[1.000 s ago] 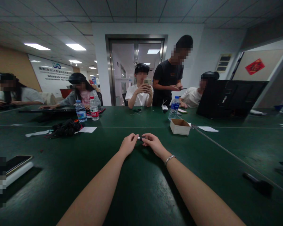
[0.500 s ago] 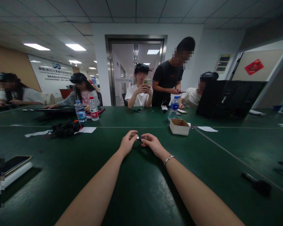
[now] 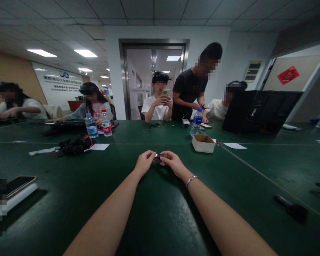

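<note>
Black, with a bright silvery section toward its left end, the small piece (image 3: 157, 156) sits between my two hands, above the green table (image 3: 157, 213). Its exact type is too small to tell.

Handling: I judge it light, stiff and hard-shelled, with no give under normal finger pressure. The silvery section looks smooth and may slip under a dry fingertip; the dark part probably offers the better purchase. Fragility cannot be read at this size, so moderate force is advisable. Take hold at the two ends, thumb opposed to fingers, keeping pressure along its length and not across it.

Hand state: my left hand (image 3: 145, 163) pinches the silvery end between thumb and fingertips. My right hand (image 3: 174, 163) pinches the dark end, index finger bent over it, lower fingers curled beneath.

Pose: the left forearm (image 3: 106, 209) and right forearm (image 3: 226, 209) reach forward and converge, so the fingertips nearly meet. A silver bracelet (image 3: 191, 180) encircles my right wrist. Beyond and to the right of my right hand stands an open-topped box (image 3: 203, 147), apart from it.
</note>
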A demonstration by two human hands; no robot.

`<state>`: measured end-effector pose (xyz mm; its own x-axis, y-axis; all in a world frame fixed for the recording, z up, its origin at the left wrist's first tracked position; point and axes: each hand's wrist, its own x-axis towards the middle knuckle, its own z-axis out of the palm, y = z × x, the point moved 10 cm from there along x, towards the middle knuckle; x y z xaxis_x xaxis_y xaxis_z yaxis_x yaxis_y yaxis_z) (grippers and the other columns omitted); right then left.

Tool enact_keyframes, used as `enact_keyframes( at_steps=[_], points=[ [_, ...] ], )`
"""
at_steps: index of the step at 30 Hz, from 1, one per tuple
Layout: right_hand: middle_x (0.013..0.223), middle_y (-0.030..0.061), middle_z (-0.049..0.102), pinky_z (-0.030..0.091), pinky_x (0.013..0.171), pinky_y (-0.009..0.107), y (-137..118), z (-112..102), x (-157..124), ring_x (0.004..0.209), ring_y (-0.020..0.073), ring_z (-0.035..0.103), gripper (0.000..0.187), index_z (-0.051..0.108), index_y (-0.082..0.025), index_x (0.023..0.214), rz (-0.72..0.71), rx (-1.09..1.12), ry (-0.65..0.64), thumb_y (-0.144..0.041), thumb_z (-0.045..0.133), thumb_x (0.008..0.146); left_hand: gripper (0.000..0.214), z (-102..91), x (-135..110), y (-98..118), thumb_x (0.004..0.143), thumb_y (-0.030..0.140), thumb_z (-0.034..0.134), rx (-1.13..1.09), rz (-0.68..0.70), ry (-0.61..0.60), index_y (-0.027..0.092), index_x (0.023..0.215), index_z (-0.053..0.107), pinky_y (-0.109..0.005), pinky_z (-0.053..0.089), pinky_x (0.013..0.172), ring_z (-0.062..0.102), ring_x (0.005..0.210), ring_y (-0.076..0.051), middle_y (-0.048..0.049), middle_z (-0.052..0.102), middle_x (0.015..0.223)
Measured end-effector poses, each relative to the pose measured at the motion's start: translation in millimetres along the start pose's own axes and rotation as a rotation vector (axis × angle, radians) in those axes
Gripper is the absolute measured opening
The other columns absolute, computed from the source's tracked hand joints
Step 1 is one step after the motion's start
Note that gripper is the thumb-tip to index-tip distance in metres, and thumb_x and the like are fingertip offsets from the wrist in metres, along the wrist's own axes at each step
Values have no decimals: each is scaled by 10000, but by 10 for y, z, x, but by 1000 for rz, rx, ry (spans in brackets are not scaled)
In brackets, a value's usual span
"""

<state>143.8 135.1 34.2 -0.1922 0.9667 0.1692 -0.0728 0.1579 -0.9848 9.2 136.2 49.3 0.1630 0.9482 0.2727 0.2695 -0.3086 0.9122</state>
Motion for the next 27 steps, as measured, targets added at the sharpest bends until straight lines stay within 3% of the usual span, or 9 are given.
enact_keyframes(
  at_steps=[12, 14, 19, 22, 27],
  points=[
    [715, -24, 605, 474, 625, 264, -18, 53, -5, 647, 114, 618, 383, 583, -157, 920, -23, -9, -36, -308, 762, 616, 507, -73, 37, -109, 762, 643, 439, 139, -25, 71, 168, 671, 595, -265, 412, 595, 555, 585, -145, -3, 596, 601],
    [719, -22, 605, 477, 632, 268, -15, 43, -2, 655, 117, 619, 387, 584, -158, 923, -23, -6, -29, -308, 763, 615, 509, -58, 42, -143, 767, 640, 435, 114, -52, 58, 167, 724, 616, -264, 417, 598, 571, 624, -154, -17, 621, 653],
    [728, -15, 612, 484, 628, 264, 14, -8, 12, 658, 120, 624, 385, 582, -161, 936, -13, 5, 10, -315, 753, 628, 417, 18, 47, -83, 795, 459, 520, -117, -14, -14, 211, 1125, 578, -259, 454, 686, 607, 881, -174, -66, 648, 1033],
    [733, -14, 616, 488, 630, 261, 30, -28, 19, 666, 121, 629, 383, 584, -161, 944, -9, 15, 20, -318, 748, 635, 352, 77, 44, -22, 791, 367, 548, -142, 29, -81, 202, 1097, 605, -283, 465, 748, 608, 918, -182, -75, 642, 1061],
    [713, -17, 613, 491, 619, 261, 28, -31, 21, 652, 120, 626, 390, 591, -161, 938, -16, 14, 18, -327, 758, 626, 326, 64, 64, -65, 794, 421, 540, -105, 30, -59, 180, 996, 627, -295, 470, 753, 618, 878, -182, -66, 659, 990]
  ],
)
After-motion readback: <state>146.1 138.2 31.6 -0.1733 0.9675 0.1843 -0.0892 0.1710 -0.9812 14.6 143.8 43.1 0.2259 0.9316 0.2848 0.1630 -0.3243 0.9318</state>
